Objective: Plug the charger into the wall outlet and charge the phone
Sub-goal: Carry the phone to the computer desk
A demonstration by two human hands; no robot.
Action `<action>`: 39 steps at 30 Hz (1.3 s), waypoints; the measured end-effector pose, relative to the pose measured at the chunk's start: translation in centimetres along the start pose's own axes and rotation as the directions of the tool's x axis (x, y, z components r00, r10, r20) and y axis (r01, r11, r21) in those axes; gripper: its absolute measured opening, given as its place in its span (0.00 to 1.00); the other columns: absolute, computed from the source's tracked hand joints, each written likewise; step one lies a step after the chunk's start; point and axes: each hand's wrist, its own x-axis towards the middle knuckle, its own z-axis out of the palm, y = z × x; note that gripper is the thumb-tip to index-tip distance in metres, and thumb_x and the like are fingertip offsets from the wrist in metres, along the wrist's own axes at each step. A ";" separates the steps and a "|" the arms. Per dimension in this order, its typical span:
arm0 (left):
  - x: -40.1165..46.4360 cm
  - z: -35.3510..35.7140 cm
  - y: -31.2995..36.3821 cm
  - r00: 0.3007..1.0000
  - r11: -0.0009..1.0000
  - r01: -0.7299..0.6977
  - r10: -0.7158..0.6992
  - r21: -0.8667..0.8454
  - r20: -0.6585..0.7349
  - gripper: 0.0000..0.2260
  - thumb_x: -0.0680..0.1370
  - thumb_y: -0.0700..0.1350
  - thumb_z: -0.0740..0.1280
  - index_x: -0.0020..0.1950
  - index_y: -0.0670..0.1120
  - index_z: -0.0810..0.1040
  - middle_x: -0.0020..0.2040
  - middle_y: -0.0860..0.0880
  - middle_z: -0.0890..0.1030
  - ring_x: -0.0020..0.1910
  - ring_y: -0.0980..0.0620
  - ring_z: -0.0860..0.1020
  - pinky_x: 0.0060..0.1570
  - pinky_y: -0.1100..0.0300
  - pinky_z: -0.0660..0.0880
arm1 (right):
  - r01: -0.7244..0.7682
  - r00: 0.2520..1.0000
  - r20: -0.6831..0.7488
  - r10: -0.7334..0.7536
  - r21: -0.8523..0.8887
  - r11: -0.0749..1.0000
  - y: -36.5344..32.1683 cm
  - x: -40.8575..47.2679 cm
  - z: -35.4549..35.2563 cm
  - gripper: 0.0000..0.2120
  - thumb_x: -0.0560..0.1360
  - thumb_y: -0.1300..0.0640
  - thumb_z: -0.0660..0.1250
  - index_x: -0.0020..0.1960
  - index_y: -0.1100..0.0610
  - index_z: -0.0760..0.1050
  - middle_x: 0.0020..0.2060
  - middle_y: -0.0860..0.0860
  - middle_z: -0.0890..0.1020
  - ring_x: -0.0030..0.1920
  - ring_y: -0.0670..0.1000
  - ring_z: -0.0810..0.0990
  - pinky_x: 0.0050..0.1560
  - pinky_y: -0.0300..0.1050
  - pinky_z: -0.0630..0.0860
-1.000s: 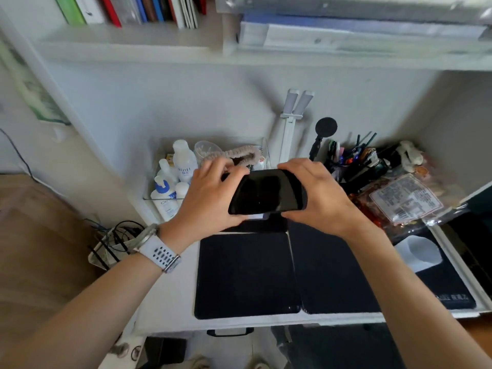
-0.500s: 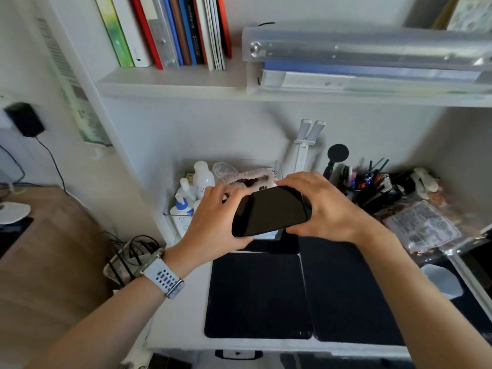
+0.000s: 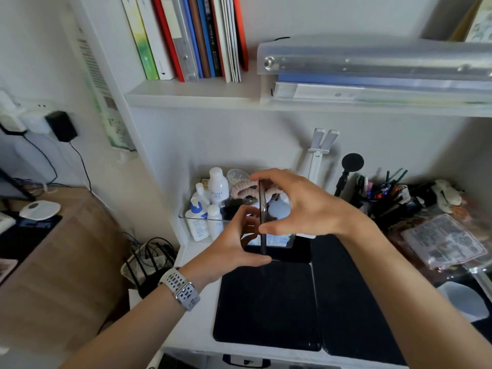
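A dark phone point(image 3: 262, 217) is held upright and edge-on above the white desk point(image 3: 191, 326). My right hand point(image 3: 300, 206) grips it between fingers on top and thumb below. My left hand point(image 3: 237, 243) holds its lower part from the left, with a watch on the wrist. On the wall at far left a black charger point(image 3: 61, 125) sits plugged into a white outlet point(image 3: 34, 118), and its thin black cable point(image 3: 82, 166) hangs down toward the wooden surface.
Black pads point(image 3: 269, 302) cover the desk under the hands. A clear bin of bottles point(image 3: 210, 203) stands behind the phone, a pen cup point(image 3: 383, 198) and plastic packets point(image 3: 444, 241) to the right. Books point(image 3: 191, 35) fill the shelf above. A basket of cables point(image 3: 149, 262) sits left of the desk.
The phone has turned from lying flat with its screen toward me to standing edge-on. The view has tilted up and left, bringing the outlet and charger further into sight.
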 end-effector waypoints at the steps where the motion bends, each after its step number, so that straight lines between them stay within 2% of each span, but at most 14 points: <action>1: -0.1 0.1 0.1 1.000 0.999 -0.006 0.006 -0.038 0.001 0.33 0.64 0.39 0.77 0.63 0.59 0.67 0.62 0.45 0.74 0.63 0.53 0.73 0.61 0.59 0.71 | 0.008 1.000 -0.003 -0.008 -0.014 1.000 -0.1 0.2 0.1 0.39 0.65 0.51 0.78 0.71 0.48 0.64 0.57 0.35 0.69 0.61 0.37 0.68 0.58 0.24 0.64; 4: -0.6 0.2 0.4 1.000 0.996 -0.014 0.014 -0.087 -0.003 0.34 0.64 0.38 0.77 0.61 0.65 0.69 0.64 0.43 0.73 0.63 0.54 0.74 0.61 0.59 0.72 | 0.041 0.999 -0.002 -0.041 -0.082 0.996 -0.5 0.4 0.1 0.39 0.65 0.48 0.77 0.71 0.46 0.63 0.57 0.37 0.68 0.57 0.34 0.67 0.55 0.23 0.63; 8: -1.1 -0.3 0.6 1.000 1.000 0.005 -0.005 -0.013 -0.021 0.34 0.64 0.40 0.77 0.64 0.54 0.66 0.62 0.42 0.72 0.63 0.50 0.73 0.67 0.50 0.68 | 0.082 0.997 0.007 -0.082 -0.074 0.994 -0.4 0.2 -0.1 0.39 0.65 0.49 0.77 0.71 0.45 0.63 0.57 0.38 0.69 0.55 0.23 0.63 0.53 0.17 0.60; 11: -1.3 -0.9 1.0 0.997 0.985 -0.019 0.031 0.173 -0.069 0.31 0.64 0.43 0.77 0.61 0.55 0.67 0.55 0.51 0.74 0.58 0.57 0.74 0.63 0.59 0.70 | 0.088 0.996 0.025 -0.087 -0.041 0.995 -0.2 0.1 -0.5 0.39 0.65 0.51 0.77 0.71 0.44 0.62 0.62 0.42 0.71 0.58 0.28 0.66 0.55 0.20 0.63; 13: -1.3 -1.6 1.7 0.989 0.938 -0.029 0.076 0.344 -0.124 0.30 0.63 0.47 0.76 0.61 0.57 0.66 0.54 0.53 0.73 0.55 0.61 0.72 0.53 0.66 0.72 | 0.092 0.995 0.044 -0.090 -0.061 0.994 0.1 0.1 -0.9 0.40 0.65 0.52 0.78 0.71 0.44 0.62 0.63 0.41 0.71 0.62 0.37 0.67 0.61 0.30 0.65; 15: -1.3 -2.6 2.5 0.978 0.838 -0.015 0.126 0.546 -0.166 0.31 0.62 0.48 0.76 0.61 0.57 0.67 0.54 0.52 0.70 0.53 0.58 0.71 0.44 0.65 0.72 | 0.099 0.993 0.078 -0.089 -0.130 0.987 0.4 0.4 -1.2 0.42 0.64 0.52 0.78 0.72 0.44 0.61 0.60 0.39 0.70 0.60 0.42 0.67 0.61 0.35 0.66; 18: -1.6 -4.2 3.8 0.958 0.566 0.035 0.215 0.824 -0.189 0.33 0.60 0.52 0.75 0.63 0.52 0.68 0.54 0.49 0.69 0.53 0.49 0.67 0.50 0.58 0.69 | 0.135 0.988 0.121 -0.101 -0.319 0.938 0.4 1.1 -1.0 0.42 0.63 0.48 0.76 0.72 0.47 0.61 0.54 0.40 0.69 0.57 0.46 0.66 0.58 0.39 0.67; 21: -2.7 -5.3 5.7 0.934 0.348 0.081 0.301 0.934 -0.193 0.33 0.59 0.54 0.73 0.62 0.49 0.70 0.53 0.47 0.69 0.50 0.45 0.67 0.50 0.54 0.70 | 0.196 0.981 0.095 -0.171 -0.530 0.825 -0.2 2.2 -0.4 0.41 0.62 0.43 0.75 0.71 0.51 0.64 0.57 0.48 0.73 0.58 0.51 0.69 0.61 0.44 0.65; 24: -4.4 -6.4 6.9 0.923 0.237 0.125 0.329 0.964 -0.200 0.33 0.60 0.55 0.73 0.62 0.47 0.71 0.52 0.46 0.70 0.48 0.46 0.68 0.49 0.55 0.69 | 0.243 0.965 0.073 -0.251 -0.603 0.760 -1.5 3.2 0.5 0.37 0.62 0.42 0.73 0.68 0.51 0.69 0.57 0.49 0.75 0.58 0.53 0.72 0.65 0.45 0.59; 29: -8.7 -8.6 7.6 0.908 0.229 0.211 0.314 0.950 -0.277 0.33 0.62 0.57 0.74 0.64 0.49 0.70 0.56 0.47 0.69 0.51 0.47 0.67 0.52 0.54 0.69 | 0.315 0.940 0.087 -0.330 -0.594 0.740 -4.5 4.8 2.9 0.35 0.62 0.42 0.72 0.66 0.51 0.70 0.58 0.48 0.75 0.58 0.52 0.71 0.65 0.44 0.58; 33: -13.9 -11.4 7.5 0.871 0.229 0.285 0.343 0.931 -0.351 0.33 0.61 0.59 0.73 0.63 0.50 0.71 0.57 0.48 0.70 0.52 0.48 0.68 0.50 0.55 0.68 | 0.384 0.918 0.132 -0.374 -0.531 0.755 -8.4 6.6 5.8 0.34 0.62 0.42 0.71 0.65 0.49 0.69 0.58 0.46 0.74 0.57 0.50 0.70 0.62 0.40 0.59; 36: -18.8 -13.9 6.7 0.843 0.259 0.352 0.328 0.899 -0.425 0.34 0.61 0.60 0.72 0.63 0.52 0.69 0.57 0.49 0.69 0.54 0.49 0.67 0.51 0.55 0.68 | 0.450 0.890 0.174 -0.422 -0.486 0.749 -12.3 8.2 9.2 0.33 0.61 0.42 0.71 0.64 0.49 0.69 0.58 0.46 0.74 0.55 0.50 0.71 0.59 0.43 0.65; 39: -24.7 -16.6 5.7 0.801 0.267 0.449 0.302 0.853 -0.517 0.34 0.59 0.62 0.71 0.62 0.52 0.69 0.56 0.50 0.69 0.54 0.50 0.66 0.51 0.53 0.70 | 0.521 0.852 0.233 -0.469 -0.457 0.720 -17.0 9.9 13.8 0.34 0.60 0.41 0.71 0.64 0.49 0.69 0.59 0.46 0.74 0.56 0.50 0.71 0.59 0.45 0.65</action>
